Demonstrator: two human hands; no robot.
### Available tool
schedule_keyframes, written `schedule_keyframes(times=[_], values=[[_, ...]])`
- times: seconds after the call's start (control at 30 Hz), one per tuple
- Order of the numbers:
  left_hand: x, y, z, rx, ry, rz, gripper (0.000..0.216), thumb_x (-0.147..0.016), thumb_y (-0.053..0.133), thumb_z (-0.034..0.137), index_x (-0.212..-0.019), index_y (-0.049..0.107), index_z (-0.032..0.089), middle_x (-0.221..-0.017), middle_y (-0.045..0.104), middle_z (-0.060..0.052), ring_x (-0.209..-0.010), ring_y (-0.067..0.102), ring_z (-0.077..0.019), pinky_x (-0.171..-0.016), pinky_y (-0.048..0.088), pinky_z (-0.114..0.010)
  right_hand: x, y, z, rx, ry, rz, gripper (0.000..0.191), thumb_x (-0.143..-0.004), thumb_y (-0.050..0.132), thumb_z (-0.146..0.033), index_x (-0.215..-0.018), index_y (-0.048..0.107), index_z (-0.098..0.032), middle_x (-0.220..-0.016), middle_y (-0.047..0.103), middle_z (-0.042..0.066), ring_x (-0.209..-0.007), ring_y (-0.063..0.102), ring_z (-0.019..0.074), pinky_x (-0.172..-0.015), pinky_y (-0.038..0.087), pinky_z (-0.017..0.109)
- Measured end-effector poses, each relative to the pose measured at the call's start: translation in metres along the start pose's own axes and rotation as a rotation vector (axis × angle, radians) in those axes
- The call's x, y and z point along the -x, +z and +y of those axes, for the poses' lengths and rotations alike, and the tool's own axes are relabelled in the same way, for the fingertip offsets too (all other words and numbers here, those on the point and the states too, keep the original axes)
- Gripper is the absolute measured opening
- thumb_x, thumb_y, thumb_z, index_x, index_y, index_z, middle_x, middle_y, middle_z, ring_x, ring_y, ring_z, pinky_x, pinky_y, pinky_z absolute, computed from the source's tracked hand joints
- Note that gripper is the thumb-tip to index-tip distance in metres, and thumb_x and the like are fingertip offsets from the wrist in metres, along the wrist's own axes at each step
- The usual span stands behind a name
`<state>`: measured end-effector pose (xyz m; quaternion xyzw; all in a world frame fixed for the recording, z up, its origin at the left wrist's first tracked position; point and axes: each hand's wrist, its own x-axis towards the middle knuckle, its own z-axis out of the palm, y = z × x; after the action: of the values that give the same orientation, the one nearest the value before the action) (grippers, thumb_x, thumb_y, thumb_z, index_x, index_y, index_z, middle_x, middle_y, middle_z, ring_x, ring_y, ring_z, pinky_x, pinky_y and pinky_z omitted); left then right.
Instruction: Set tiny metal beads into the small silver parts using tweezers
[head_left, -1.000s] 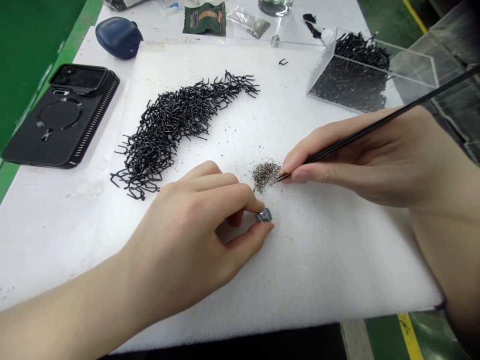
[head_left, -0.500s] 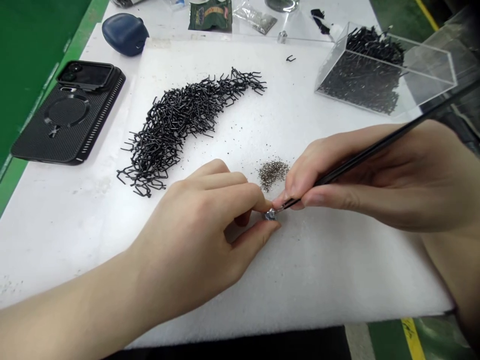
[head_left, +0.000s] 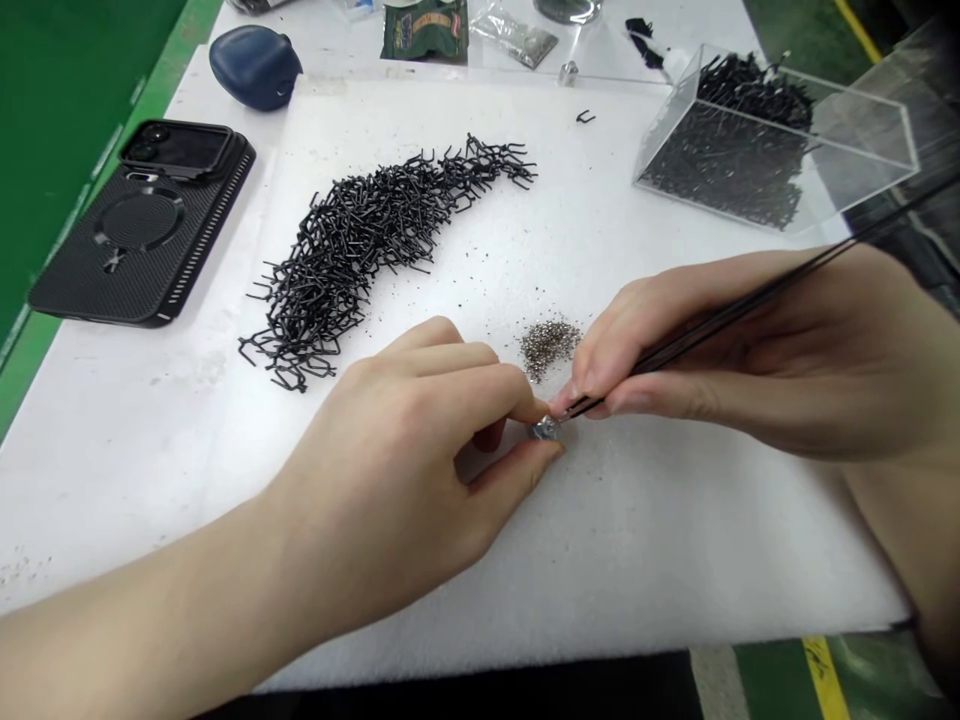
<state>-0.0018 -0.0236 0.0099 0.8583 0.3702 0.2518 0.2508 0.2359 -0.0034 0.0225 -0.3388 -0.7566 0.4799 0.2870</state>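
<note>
Between the thumb and index finger of my left hand [head_left: 427,440] sits a small silvery metal part [head_left: 547,429], partly covered by the fingertips. My right hand [head_left: 720,350] grips black tweezers [head_left: 697,330] like a pen, their tips at the metal part. Whether the tips hold anything is too small to tell. Just beyond my fingers lies a small heap of tiny metallic pieces [head_left: 549,345]. A long pile of black forked pieces [head_left: 375,225] stretches over the white foam sheet [head_left: 645,560] to the upper left.
A black phone case [head_left: 142,225] and a dark blue rounded object [head_left: 255,67] lie on the left. At the upper right a clear box [head_left: 847,140] holds more black pieces. A green packet [head_left: 425,30] and a clear bag [head_left: 517,35] lie at the back.
The tweezers' two arms now show a gap between them, where they looked pressed together before. The metal part appears slightly turned. Both hands stay in nearly the same place.
</note>
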Motion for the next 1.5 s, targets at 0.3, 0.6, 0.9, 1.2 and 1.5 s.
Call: schedule_keyframes(times=[0.3,0.6,0.9,1.2,1.5], values=[[0.005,-0.001,0.000,0.000,-0.001,0.003,0.009,-0.090,0.076,0.017,-0.081,0.077,0.016,-0.067,0.064,0.004,-0.070,0.056,-0.0103,-0.060,0.046,-0.021,0.001,-0.002,0.000,0.056,-0.011,0.012,0.002,-0.092,0.080,-0.020,-0.091,0.078,-0.018,-0.091,0.083,-0.001,-0.085,0.079,0.0109,-0.075,0.065,0.014],[0.002,0.001,-0.002,0.002,0.001,0.004,0.008,-0.090,0.076,0.018,-0.082,0.077,0.016,-0.068,0.065,0.004,-0.071,0.057,-0.0105,-0.060,0.047,-0.021,0.001,0.000,0.002,0.055,-0.008,0.011,0.002,-0.089,0.082,-0.019,-0.090,0.080,-0.019,-0.091,0.084,0.000,-0.085,0.079,0.0127,-0.073,0.066,0.017],[0.005,0.000,-0.001,-0.005,-0.001,0.004,0.010,-0.090,0.075,0.018,-0.080,0.076,0.017,-0.067,0.064,0.004,-0.070,0.056,-0.0102,-0.060,0.046,-0.021,0.000,-0.001,0.001,0.066,-0.013,0.007,0.002,-0.090,0.081,-0.018,-0.091,0.080,-0.019,-0.091,0.084,0.001,-0.083,0.079,0.0136,-0.073,0.066,0.019],[0.005,0.000,-0.002,0.003,-0.006,0.006,0.007,-0.089,0.076,0.017,-0.081,0.076,0.016,-0.067,0.064,0.004,-0.070,0.056,-0.0102,-0.060,0.046,-0.022,0.002,-0.002,0.001,0.037,0.013,0.082,0.004,-0.088,0.084,-0.021,-0.087,0.081,-0.024,-0.086,0.083,-0.001,-0.079,0.080,0.0150,-0.070,0.067,0.022],[0.003,-0.002,0.000,-0.023,-0.005,-0.010,0.007,-0.089,0.074,0.018,-0.082,0.076,0.018,-0.067,0.065,0.005,-0.070,0.057,-0.0104,-0.061,0.046,-0.022,0.005,-0.019,0.003,0.193,0.165,0.139,0.004,-0.087,0.084,-0.024,-0.089,0.081,-0.027,-0.088,0.083,0.001,-0.079,0.080,0.0197,-0.071,0.069,0.030]])
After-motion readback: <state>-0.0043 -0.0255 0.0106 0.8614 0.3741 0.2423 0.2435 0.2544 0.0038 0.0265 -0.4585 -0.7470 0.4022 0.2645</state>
